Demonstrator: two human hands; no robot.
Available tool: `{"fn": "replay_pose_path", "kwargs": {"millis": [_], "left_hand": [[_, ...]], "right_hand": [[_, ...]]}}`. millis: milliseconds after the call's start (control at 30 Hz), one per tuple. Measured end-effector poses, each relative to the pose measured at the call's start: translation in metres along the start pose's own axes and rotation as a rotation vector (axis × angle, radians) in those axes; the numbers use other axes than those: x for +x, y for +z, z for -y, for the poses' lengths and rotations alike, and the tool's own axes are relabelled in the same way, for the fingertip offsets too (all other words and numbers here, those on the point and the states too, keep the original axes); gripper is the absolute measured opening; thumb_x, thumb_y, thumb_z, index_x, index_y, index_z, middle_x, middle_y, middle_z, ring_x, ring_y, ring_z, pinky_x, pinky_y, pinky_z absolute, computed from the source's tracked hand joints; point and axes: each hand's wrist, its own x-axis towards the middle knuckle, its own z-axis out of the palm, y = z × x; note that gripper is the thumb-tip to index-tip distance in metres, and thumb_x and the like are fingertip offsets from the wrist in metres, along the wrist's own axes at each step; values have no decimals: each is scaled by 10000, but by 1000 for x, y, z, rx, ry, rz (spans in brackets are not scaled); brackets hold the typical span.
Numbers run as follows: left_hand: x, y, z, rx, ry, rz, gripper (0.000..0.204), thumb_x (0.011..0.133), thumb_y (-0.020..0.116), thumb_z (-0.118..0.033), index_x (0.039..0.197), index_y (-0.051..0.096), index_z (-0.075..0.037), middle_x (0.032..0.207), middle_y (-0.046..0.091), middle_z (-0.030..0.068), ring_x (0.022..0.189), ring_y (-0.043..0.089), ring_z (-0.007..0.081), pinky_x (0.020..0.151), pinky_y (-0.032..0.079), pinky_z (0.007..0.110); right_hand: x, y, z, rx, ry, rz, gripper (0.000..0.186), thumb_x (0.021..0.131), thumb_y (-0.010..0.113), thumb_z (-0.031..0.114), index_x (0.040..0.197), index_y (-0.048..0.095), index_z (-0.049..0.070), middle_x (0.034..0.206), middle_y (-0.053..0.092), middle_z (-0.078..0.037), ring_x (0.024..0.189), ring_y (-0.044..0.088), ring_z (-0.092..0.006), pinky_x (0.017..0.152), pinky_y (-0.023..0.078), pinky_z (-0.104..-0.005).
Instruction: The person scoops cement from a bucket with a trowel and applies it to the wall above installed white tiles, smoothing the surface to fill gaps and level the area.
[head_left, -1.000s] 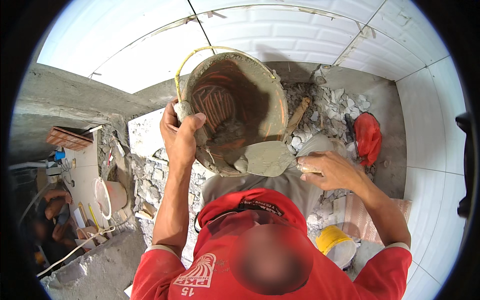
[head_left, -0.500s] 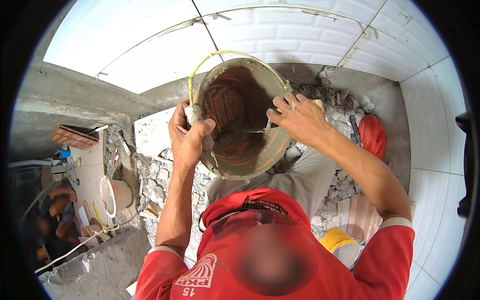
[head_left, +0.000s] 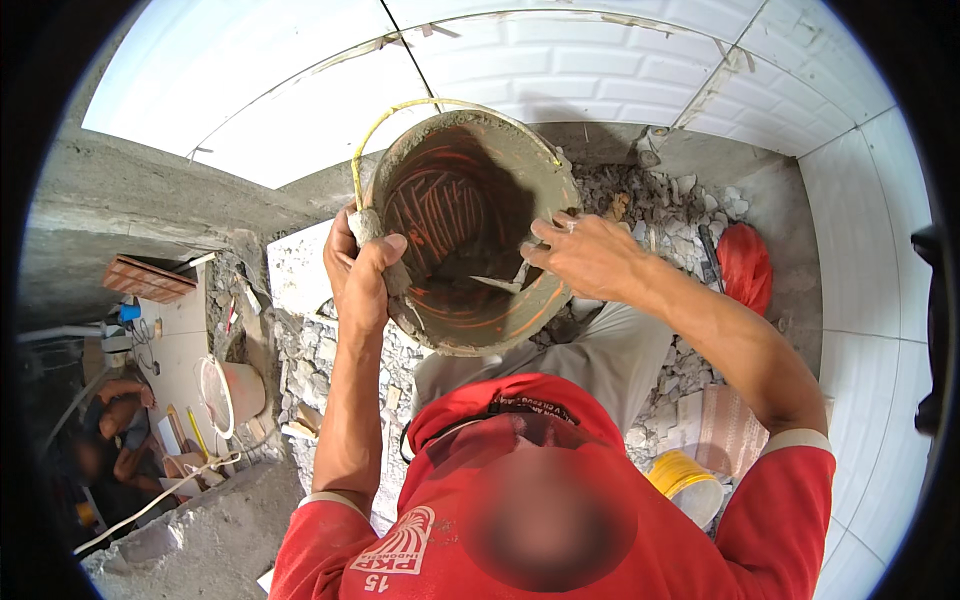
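A mortar-coated bucket (head_left: 545,185) is tilted with its mouth toward me, orange streaks showing through the grey inside. My left hand (head_left: 362,275) grips its left rim, thumb over the edge, beside the crusted end of the yellow wire handle (head_left: 375,135). At the right side of the mouth, my right hand (head_left: 590,258) is closed round a trowel (head_left: 497,284). The trowel's thin blade reaches into the lower part of the bucket; its grip is hidden by my fingers. Some wet grey mortar lies in the bottom.
White wall tiles (head_left: 600,70) rise just beyond the bucket. Broken rubble (head_left: 310,365) covers the floor, with a red plastic bag (head_left: 744,268) and a yellow-and-white pail (head_left: 688,485) at right. Another bucket (head_left: 232,390) stands at left, near a crouching person (head_left: 125,425).
The bucket has shifted slightly left and its mouth faces me more squarely. My right hand has moved a little down and left, bringing the trowel blade lower inside.
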Motion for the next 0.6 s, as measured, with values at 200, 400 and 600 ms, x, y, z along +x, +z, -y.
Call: {"fn": "replay_pose_path", "kwargs": {"millis": [200, 400, 600], "left_hand": [[-5, -5, 6, 25, 4, -19, 532, 748, 686, -96, 1265, 664, 30, 988, 689, 30, 834, 600, 111, 790, 505, 270], [-1, -17, 18, 19, 71, -20, 539, 775, 697, -185, 1276, 616, -4, 1019, 701, 77, 807, 681, 173, 720, 576, 316], [6, -22, 4, -116, -33, -44, 659, 743, 688, -151, 1361, 590, 56, 1161, 704, 126, 1043, 694, 239, 969, 556, 375]], "right_hand": [[-4, 6, 6, 313, 5, -58, 332, 899, 718, 160, 1199, 705, 18, 1130, 660, -189, 1002, 731, -396, 822, 611, -510], [-21, 34, -1, 766, -23, -189, 376, 920, 738, 253, 1193, 713, -5, 1080, 694, -252, 1030, 698, -468, 923, 549, -531], [-73, 7, -28, 1029, -6, -302, 331, 931, 745, 270, 1123, 707, 4, 881, 679, -181, 803, 673, -321, 743, 523, -426]]}}
